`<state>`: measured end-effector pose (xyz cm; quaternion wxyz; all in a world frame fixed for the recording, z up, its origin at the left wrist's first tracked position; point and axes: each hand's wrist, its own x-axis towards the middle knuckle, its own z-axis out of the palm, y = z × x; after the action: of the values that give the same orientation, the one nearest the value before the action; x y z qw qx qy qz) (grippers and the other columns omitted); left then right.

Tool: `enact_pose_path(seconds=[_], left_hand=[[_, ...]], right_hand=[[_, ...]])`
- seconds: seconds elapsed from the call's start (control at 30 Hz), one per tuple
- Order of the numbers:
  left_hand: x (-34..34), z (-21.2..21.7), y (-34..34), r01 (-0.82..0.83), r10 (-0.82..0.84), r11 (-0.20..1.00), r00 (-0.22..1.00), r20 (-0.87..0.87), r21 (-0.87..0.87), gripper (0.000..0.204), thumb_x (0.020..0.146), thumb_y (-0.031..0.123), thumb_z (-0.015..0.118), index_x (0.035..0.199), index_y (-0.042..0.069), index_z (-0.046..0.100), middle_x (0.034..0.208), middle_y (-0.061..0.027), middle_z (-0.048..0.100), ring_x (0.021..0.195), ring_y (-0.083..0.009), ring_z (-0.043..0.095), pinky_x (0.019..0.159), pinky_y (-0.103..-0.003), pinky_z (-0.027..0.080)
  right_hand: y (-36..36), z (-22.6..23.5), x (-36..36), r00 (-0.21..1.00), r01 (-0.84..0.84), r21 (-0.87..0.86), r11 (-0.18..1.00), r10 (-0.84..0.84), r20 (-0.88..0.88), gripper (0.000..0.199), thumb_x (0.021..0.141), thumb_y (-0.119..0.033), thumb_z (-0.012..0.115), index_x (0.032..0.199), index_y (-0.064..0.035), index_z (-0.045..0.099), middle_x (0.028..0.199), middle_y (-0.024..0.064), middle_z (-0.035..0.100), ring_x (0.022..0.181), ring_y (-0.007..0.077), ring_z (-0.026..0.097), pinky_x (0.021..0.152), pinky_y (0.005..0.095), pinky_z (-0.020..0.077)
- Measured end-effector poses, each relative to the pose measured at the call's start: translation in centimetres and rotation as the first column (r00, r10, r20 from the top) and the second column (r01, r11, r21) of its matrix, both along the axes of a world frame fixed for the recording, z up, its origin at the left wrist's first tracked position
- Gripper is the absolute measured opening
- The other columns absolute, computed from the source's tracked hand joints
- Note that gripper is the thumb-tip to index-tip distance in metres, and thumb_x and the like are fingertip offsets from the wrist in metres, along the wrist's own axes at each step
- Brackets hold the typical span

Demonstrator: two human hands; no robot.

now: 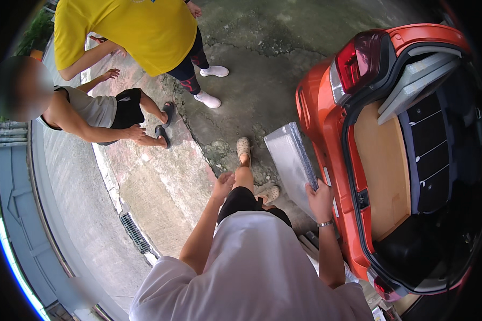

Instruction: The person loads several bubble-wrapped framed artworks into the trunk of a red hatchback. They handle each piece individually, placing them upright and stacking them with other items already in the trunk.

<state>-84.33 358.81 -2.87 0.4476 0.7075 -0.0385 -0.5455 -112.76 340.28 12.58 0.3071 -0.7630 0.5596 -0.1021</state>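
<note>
From the head view, the right hand (320,199) is clamped on the lower edge of a flat grey plastic-wrapped panel (290,160), held just beside the open boot of the orange hatchback car (321,115). The left hand (223,184) hangs free, fingers loosely curled, holding nothing. The step looks like carrying the panel; loading it would call for lifting it over the car's rear sill. Two other people stand well away from the car.

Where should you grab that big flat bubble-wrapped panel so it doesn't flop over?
Probably with a second grip on the long left edge. The wrapped panel stands tilted on the ground beside the orange car, and only the right hand holds its near end. The left hand hangs free, so it could come in from the left, opposite the car, and steady the wide, thin sheet.
</note>
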Motion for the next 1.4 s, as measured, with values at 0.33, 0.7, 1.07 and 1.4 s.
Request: enact_pose_path(seconds=[0.33,0.7,1.07,1.4], left_hand=[[14.1,-6.5,-0.2,0.029,-0.01,0.955,0.998,-0.063,0.296,0.053,0.095,0.041,0.059,0.134,0.005,0.05,0.126,-0.0119,0.062,0.114,-0.0264,0.061,0.093,-0.041,0.046],[28.4,-7.5,-4.2,0.228,-0.275,0.881,0.96,0.057,0.415,0.041,0.097,0.035,0.06,0.122,0.003,0.061,0.105,-0.0121,0.069,0.098,-0.0201,0.066,0.078,-0.031,0.05],[30.6,-6.6,-13.5,0.221,-0.24,0.789,0.97,-0.043,0.574,0.044,0.097,0.039,0.057,0.125,0.006,0.059,0.114,-0.0088,0.067,0.104,-0.0203,0.066,0.08,-0.032,0.05],[27.9,-4.2,-25.6,0.21,-0.194,0.793,0.977,-0.09,0.572,0.042,0.1,0.035,0.052,0.129,0.005,0.056,0.123,-0.0112,0.064,0.113,-0.0235,0.062,0.091,-0.037,0.048]], right_hand=[[-12.0,-9.1,15.9,0.96,0.272,0.092,0.958,-0.277,0.037,0.021,0.081,-0.021,0.071,0.086,-0.0017,0.065,0.067,0.021,0.063,0.064,0.0386,0.063,0.056,0.044,0.0463],[-31.2,-24.8,29.6,0.828,0.529,0.132,0.838,-0.544,0.134,0.025,0.078,-0.02,0.074,0.077,0.0025,0.063,0.062,0.0208,0.062,0.059,0.0351,0.064,0.055,0.0419,0.0455],[-51.8,-34.7,32.8,0.61,0.766,0.136,0.628,-0.777,0.154,0.029,0.077,-0.02,0.074,0.094,0.002,0.07,0.088,0.0258,0.069,0.089,0.0403,0.068,0.078,0.0448,0.0525],[-66.7,-41.3,27.7,0.377,0.913,0.173,0.37,-0.926,-0.005,0.043,0.079,-0.022,0.074,0.11,0.0059,0.066,0.101,0.0264,0.069,0.097,0.0381,0.068,0.084,0.0423,0.0533]])
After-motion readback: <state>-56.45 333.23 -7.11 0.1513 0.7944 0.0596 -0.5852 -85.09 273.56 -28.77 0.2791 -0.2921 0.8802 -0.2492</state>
